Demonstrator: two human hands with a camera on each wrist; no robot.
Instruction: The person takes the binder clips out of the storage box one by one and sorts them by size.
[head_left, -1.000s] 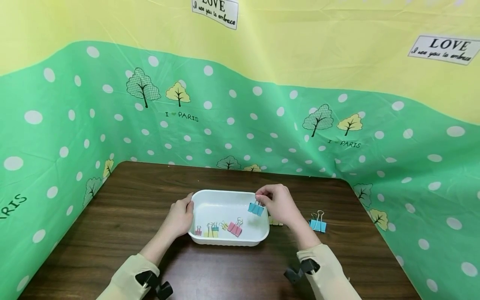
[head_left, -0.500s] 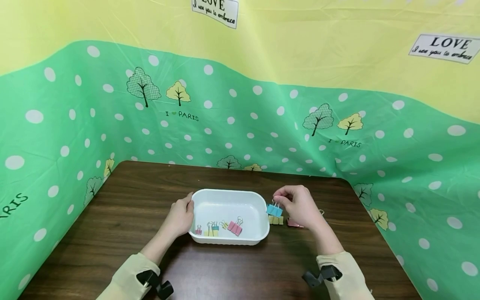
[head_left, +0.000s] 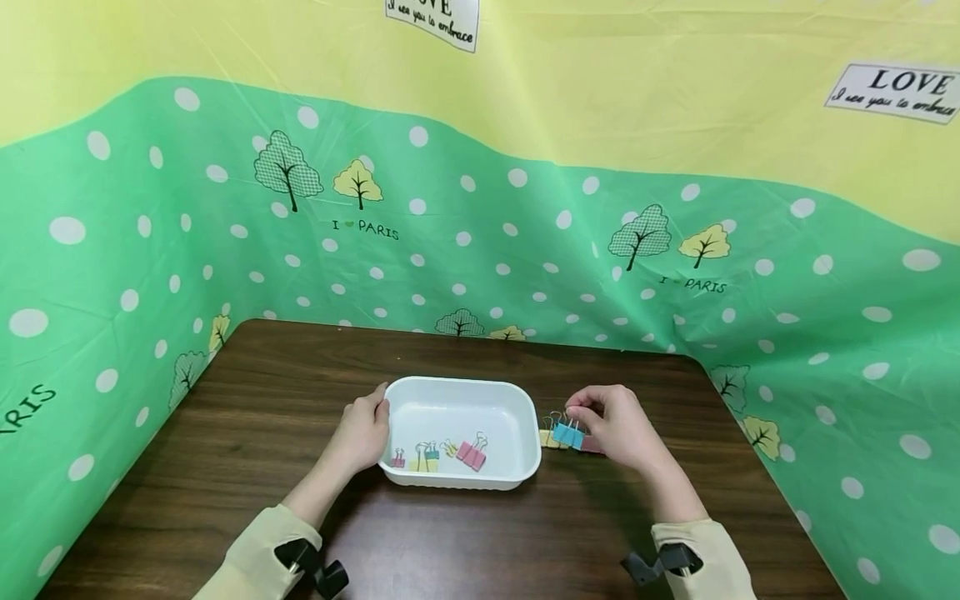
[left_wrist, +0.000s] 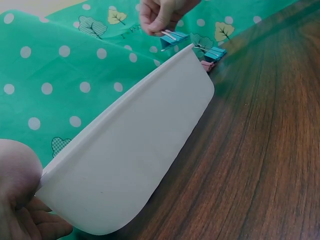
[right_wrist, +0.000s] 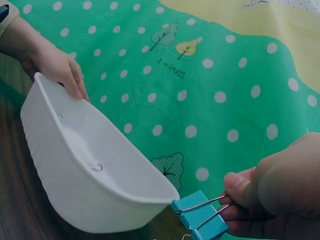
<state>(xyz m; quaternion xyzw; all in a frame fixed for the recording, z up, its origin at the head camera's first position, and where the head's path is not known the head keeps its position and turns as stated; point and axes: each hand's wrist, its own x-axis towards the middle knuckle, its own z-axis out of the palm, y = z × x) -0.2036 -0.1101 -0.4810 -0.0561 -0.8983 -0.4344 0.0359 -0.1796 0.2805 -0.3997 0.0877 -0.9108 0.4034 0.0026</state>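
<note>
My right hand (head_left: 618,425) pinches a blue binder clip (head_left: 567,435) by its wire handles, to the right of the white plastic tray (head_left: 467,480). The clip's body hangs below the fingertips; the right wrist view shows this blue binder clip (right_wrist: 204,216) close up. My left hand (head_left: 362,433) grips the tray's left end, thumb over the rim. Beyond the tray's right end, a yellow binder clip (head_left: 549,439) and a pink binder clip (head_left: 591,444) lie on the table, partly covered by the held clip and hand. Another blue binder clip (left_wrist: 215,54) shows in the left wrist view.
Inside the tray, along its near side, lie a larger pink binder clip (head_left: 472,454), a small pink one (head_left: 398,458), a small blue one (head_left: 432,452) and yellow ones. The dark wooden table (head_left: 480,542) meets a green and yellow patterned cloth (head_left: 480,208) behind.
My right hand has carried the blue binder clip rightward from above the tray, past its rim, and lower toward the clips on the table. The left hand keeps its hold on the tray.
</note>
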